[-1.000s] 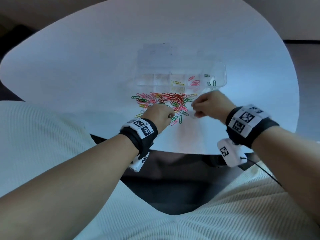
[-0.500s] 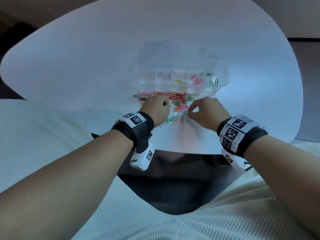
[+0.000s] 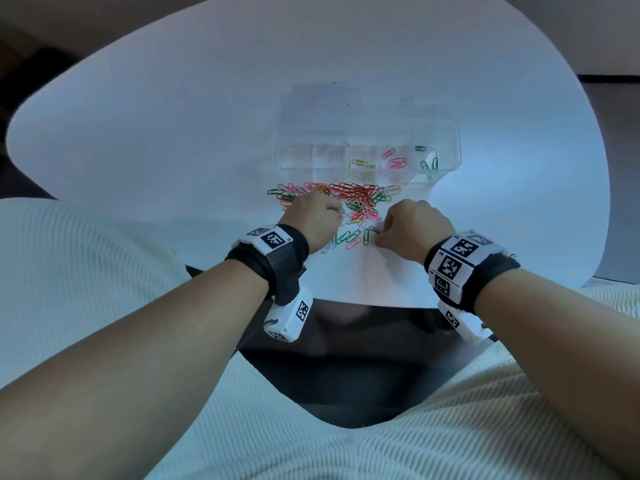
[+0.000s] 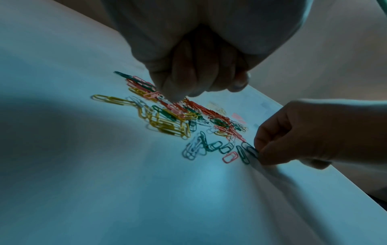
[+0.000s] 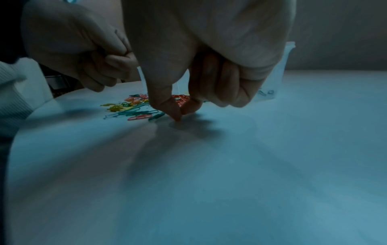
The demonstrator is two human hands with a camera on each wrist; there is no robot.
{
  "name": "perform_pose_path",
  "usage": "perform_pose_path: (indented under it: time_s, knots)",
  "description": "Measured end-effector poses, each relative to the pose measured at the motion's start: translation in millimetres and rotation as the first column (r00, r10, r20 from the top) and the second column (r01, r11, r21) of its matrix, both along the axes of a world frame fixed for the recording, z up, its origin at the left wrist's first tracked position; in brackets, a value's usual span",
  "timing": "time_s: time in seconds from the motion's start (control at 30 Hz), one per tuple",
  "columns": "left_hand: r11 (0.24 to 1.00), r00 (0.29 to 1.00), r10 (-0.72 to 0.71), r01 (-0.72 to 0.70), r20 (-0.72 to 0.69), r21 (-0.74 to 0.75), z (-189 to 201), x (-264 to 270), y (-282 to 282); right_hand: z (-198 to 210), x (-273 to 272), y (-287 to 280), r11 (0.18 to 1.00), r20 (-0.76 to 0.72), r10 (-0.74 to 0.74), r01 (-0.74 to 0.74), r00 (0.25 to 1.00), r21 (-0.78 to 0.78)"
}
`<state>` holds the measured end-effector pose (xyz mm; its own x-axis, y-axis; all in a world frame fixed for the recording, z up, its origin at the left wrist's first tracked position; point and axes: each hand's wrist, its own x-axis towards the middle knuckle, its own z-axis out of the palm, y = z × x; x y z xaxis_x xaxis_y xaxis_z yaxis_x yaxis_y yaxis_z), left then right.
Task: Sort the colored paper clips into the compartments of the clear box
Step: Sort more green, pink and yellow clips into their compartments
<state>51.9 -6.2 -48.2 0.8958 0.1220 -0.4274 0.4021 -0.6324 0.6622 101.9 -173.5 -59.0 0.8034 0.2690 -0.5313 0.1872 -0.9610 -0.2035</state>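
A heap of paper clips (image 3: 349,199) in red, pink, green, yellow and white lies on the white table just in front of the clear box (image 3: 450,147). Three of the box's compartments hold yellow clips (image 3: 360,164), pink clips (image 3: 394,162) and green clips (image 3: 427,162). My left hand (image 3: 334,211) is curled, and its thumb and forefinger pinch a pink clip (image 4: 155,95) at the heap's left side. My right hand (image 3: 381,235) has thumb and forefinger (image 5: 176,114) down on the table, pinching the end of a dark green clip (image 4: 250,150).
Loose green, pink and white clips (image 3: 346,237) are scattered between my two hands. The table's near edge (image 3: 346,303) runs just behind my wrists. A clear lid (image 3: 318,105) lies flat behind the box.
My left hand has gone forward onto the heap. My right hand has come left and down from the heap's right edge to the loose green clip nearer me.
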Motion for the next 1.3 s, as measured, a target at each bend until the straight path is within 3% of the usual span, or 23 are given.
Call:
perform_pose_path:
  time_s: [0.1,0.17,0.27,0.37,0.63,0.8,0.9,0.97,1.0,1.03,1.07,1.13,1.17,1.23,1.3]
  knots:
    - [1.0,1.0,0.008,-0.007,-0.02,0.012,-1,0,2,-2,0,-4,0.999,-0.052,-0.023,0.024,0.998,0.03]
    - [0.998,0.998,0.047,-0.048,-0.033,-0.027,-2,1,3,2,4,-9,0.978,-0.176,-0.1,0.13,0.979,0.165]
    - [0.989,0.995,0.087,-0.093,-0.056,-0.111,-2,3,4,10,10,-14,0.816,-0.41,-0.267,0.43,0.873,0.385]
    - [0.986,0.996,0.053,-0.064,-0.077,-0.154,-2,3,2,11,10,-16,0.625,-0.548,-0.305,0.598,0.779,0.502]
    - [0.966,0.993,0.096,-0.108,-0.064,-0.233,-8,-1,-1,18,7,-8,0.328,-0.772,-0.121,0.759,0.624,0.562]
    - [0.983,0.997,0.073,-0.077,-0.028,-0.164,-4,0,-2,26,15,-3,0.186,-0.789,-0.056,0.783,0.611,0.593]
    - [0.997,0.999,0.001,-0.004,-0.037,-0.071,-1,0,-4,33,19,-3,0.146,-0.789,-0.023,0.783,0.614,0.605]
    - [0.998,0.997,-0.057,0.056,-0.043,-0.023,-1,-2,-7,34,22,-4,0.166,-0.785,-0.045,0.779,0.618,0.604]
    - [0.997,0.996,-0.076,0.076,-0.052,-0.002,-2,-5,-9,34,22,-4,0.213,-0.762,-0.079,0.758,0.642,0.617]
    - [0.995,0.994,-0.092,0.094,-0.062,0.021,-3,-7,-11,33,22,-3,0.303,-0.708,-0.117,0.704,0.696,0.642]
    - [0.992,0.992,-0.112,0.115,-0.059,0.049,-5,-9,-12,32,21,-3,0.447,-0.606,-0.14,0.596,0.783,0.667]
    - [0.983,0.989,-0.144,0.147,-0.029,0.11,-8,-11,-13,27,17,-1,0.773,-0.317,-0.041,0.231,0.948,0.591]
    - [0.979,0.988,-0.153,0.153,-0.011,0.134,-10,-11,-12,24,14,0,0.869,-0.197,0.047,0.057,0.979,0.491]
    - [0.968,0.984,-0.18,0.175,0.007,0.181,-13,-11,-10,19,8,1,0.931,-0.058,0.172,-0.143,0.983,0.336]
    - [0.948,0.975,-0.224,0.22,-0.007,0.232,-16,-10,-8,14,6,1,0.936,-0.015,0.215,-0.202,0.976,0.29]
